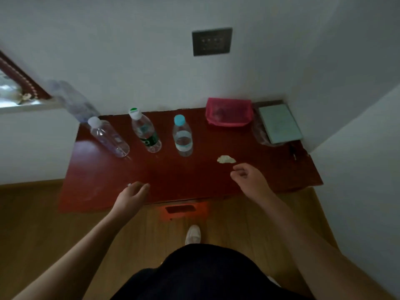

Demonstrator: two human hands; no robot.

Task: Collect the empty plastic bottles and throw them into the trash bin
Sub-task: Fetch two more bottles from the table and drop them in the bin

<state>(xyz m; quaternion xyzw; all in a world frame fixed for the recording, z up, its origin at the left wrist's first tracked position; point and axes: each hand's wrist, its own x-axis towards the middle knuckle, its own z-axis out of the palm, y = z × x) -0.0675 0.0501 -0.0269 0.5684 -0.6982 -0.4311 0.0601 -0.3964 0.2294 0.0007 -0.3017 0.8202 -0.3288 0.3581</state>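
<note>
Both hands hang loosely curled and hold nothing, the left hand (132, 191) and right hand (249, 178) over the near edge of the counter (194, 176). By my reading, collecting has not begun. Three bottles stand untouched beyond the hands: white-cap (108, 137), green-label (145, 131) and blue-cap (182, 136). All are clear, thin plastic cylinders. A blurred clear shape (71, 100) further left may be a fourth. No bin shows. The counter is glossy dark red, and a crumpled scrap (226, 159) lies just beyond the right hand.
</note>
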